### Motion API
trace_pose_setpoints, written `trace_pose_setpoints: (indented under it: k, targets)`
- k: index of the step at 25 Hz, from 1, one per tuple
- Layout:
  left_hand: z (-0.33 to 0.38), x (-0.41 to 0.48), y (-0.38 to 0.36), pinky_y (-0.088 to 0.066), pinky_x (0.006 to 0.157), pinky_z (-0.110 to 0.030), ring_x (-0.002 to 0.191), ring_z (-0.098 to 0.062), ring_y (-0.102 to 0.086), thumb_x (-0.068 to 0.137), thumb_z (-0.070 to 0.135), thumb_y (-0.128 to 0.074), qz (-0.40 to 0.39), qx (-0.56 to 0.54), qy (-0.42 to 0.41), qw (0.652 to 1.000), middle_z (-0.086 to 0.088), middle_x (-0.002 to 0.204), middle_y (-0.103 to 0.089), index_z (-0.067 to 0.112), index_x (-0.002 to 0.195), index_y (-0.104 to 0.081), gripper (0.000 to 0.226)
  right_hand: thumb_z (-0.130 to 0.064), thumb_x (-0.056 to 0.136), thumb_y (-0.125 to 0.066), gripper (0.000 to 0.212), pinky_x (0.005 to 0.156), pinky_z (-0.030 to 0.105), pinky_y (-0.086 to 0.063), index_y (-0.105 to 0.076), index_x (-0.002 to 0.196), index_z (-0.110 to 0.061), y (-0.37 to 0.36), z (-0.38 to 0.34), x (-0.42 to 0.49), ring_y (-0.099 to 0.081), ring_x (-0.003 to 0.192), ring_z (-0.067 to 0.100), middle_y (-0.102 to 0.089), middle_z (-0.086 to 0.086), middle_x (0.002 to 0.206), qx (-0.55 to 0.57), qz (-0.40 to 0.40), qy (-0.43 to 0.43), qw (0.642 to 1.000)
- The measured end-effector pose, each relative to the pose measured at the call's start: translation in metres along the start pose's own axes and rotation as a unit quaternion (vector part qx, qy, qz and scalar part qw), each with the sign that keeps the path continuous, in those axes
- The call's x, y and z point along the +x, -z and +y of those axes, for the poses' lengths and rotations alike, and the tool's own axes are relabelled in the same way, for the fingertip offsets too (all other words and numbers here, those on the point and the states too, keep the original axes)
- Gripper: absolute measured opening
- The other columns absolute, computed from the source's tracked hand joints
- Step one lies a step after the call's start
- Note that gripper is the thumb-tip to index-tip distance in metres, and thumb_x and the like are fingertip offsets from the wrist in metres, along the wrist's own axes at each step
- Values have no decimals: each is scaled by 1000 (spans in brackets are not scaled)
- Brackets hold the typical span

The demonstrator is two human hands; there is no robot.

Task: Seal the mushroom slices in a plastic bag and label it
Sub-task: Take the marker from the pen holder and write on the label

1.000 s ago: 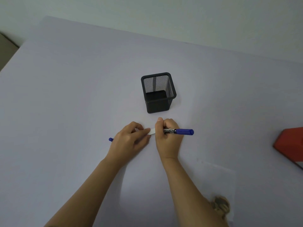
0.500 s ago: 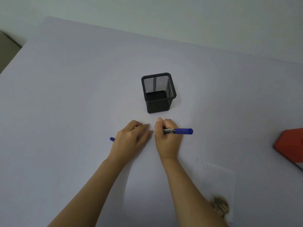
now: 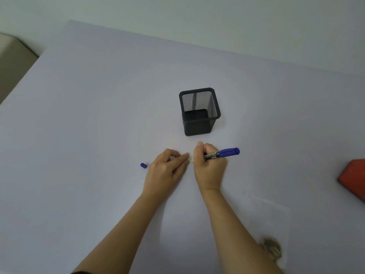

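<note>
Right hand grips a blue marker over a small label strip. Left hand, fingers pressed flat, pins the strip to the worktop. Marker cap lies just left.

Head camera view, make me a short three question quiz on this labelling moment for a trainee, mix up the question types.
1. True or false: the pen cap lies on the table, left of the left hand.
2. What does the right hand grip? A) marker B) mesh pen holder C) red object
3. Fill in: the left hand presses down the white ____.

Key: 1 true; 2 A; 3 label. The bag of mushroom slices lies apart, lower right.
</note>
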State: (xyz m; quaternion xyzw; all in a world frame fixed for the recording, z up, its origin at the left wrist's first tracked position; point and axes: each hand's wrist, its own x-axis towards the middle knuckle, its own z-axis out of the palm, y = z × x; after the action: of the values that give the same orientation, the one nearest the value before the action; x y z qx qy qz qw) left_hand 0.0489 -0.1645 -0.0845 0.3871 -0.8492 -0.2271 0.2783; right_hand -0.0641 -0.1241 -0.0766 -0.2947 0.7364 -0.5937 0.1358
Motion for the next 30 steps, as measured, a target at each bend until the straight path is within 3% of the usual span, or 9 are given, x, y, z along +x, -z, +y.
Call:
trace_pose_setpoints:
  k: [11,15,20,30]
  targets:
    - [3,2,1,-43,54,-19,58,-10,-53,83,22,-67,-4,5,7,1000,-2,85,-63,17,98,-75,17,-29,84,-46,46,43,9,-24,-35,48,-3,1,1,0,-33,44,6,-34,9,42,-18,11,11,1000]
    - [6,3,3,-44,51,-20,56,-10,-54,82,22,-68,-5,3,14,1000,-1,84,-63,18,96,-76,16,-28,84,-46,38,43,7,-24,-33,51,-15,2,-3,-1,-36,43,3,-28,-12,43,-12,13,20,1000]
    - [7,3,4,-42,51,-18,54,-9,-52,82,24,-66,-4,2,23,1000,-1,84,-63,19,95,-76,16,-19,87,-51,39,45,3,-27,-33,52,-16,3,-5,-2,-42,44,-3,-30,-18,43,-8,21,38,999]
    - [5,3,3,-45,52,-21,56,-11,-53,82,24,-66,1,-4,25,1000,0,83,-63,21,95,-76,17,-19,85,-50,39,46,2,-26,-37,49,-12,2,-4,-4,-40,44,-3,-31,-11,44,-13,21,50,998]
